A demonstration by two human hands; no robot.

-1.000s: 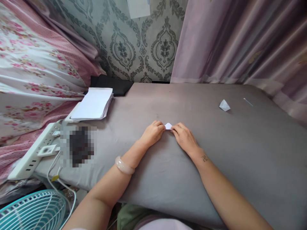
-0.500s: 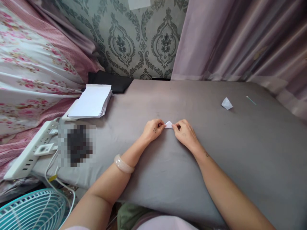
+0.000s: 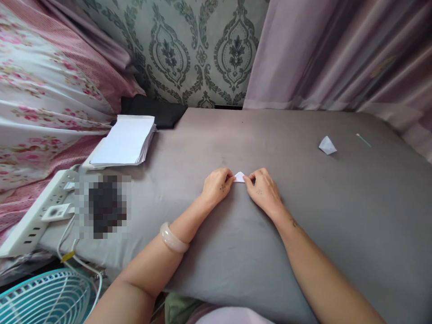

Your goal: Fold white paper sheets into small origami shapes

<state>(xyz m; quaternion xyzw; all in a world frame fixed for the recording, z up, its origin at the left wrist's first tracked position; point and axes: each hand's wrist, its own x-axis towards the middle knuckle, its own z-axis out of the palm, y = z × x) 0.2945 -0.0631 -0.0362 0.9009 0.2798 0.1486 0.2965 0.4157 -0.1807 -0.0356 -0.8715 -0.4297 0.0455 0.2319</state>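
Note:
Between my two hands is a small piece of folded white paper [image 3: 240,177], its upper edge coming to a blunt peak. My left hand [image 3: 218,183] pinches its left end between thumb and fingers. On the opposite end, my right hand [image 3: 262,188] grips the paper the same way. Both hands rest low over the grey cloth surface [image 3: 216,234]. Parts of the paper are hidden under my fingertips. Farther off to the right, a folded white paper shape [image 3: 327,146] stands apart from my hands.
A stack of white paper [image 3: 123,140] lies at the back left, before a black flat item [image 3: 153,112]. A white power strip [image 3: 37,213] with cables runs along the left edge, above a teal fan [image 3: 50,297]. A thin pale stick [image 3: 363,140] lies far right.
The camera view has shifted slightly. Both hands still pinch the folded paper at its ends, with little visible movement.

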